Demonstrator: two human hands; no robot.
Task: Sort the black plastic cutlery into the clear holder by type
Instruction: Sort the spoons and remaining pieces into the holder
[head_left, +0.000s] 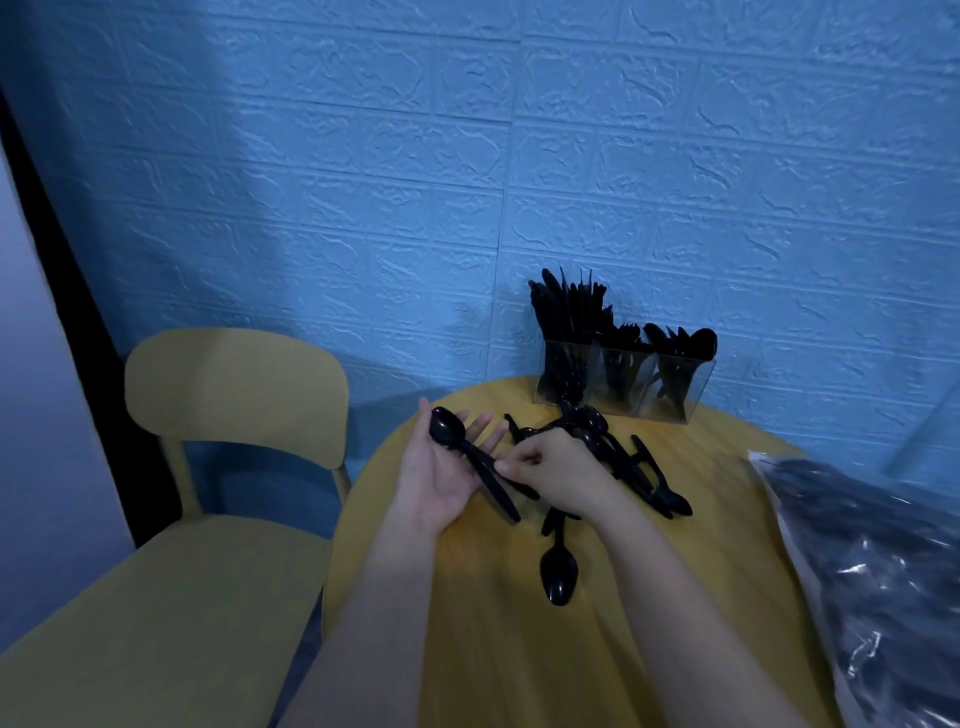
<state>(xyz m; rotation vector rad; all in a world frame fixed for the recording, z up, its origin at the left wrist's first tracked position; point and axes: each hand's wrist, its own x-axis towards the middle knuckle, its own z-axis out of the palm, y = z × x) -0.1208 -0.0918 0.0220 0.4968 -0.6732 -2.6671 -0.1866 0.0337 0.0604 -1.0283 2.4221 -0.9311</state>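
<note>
Nearest, below the hands: one lone spoon (558, 574) flat on the table (467, 649), bowl toward the camera, untouched. 
Left hand (441, 475) is palm up, fingers spread and relaxed, with a spoon (470, 454) lying across the palm, bowl at the fingertips. 
Right hand (558, 475) is just beside it, fingers curled and pinching that spoon's handle end, or a piece right next to it; can't tell which. 
Under and just beyond the right hand: loose pile (618, 457) of mixed pieces, unsorted, maybe a dozen. 
Right of the right forearm: plastic bag (883, 582) that looks to hold more cutlery. 
Farthest, beyond the pile by the wall: holder (623, 387), three compartments, all well filled; spoons plainly in the right one, other two too dark to type. 
Judgement: well along, holder mostly stocked. Left: palm spoon, lone spoon, pile, possibly the bag.
</note>
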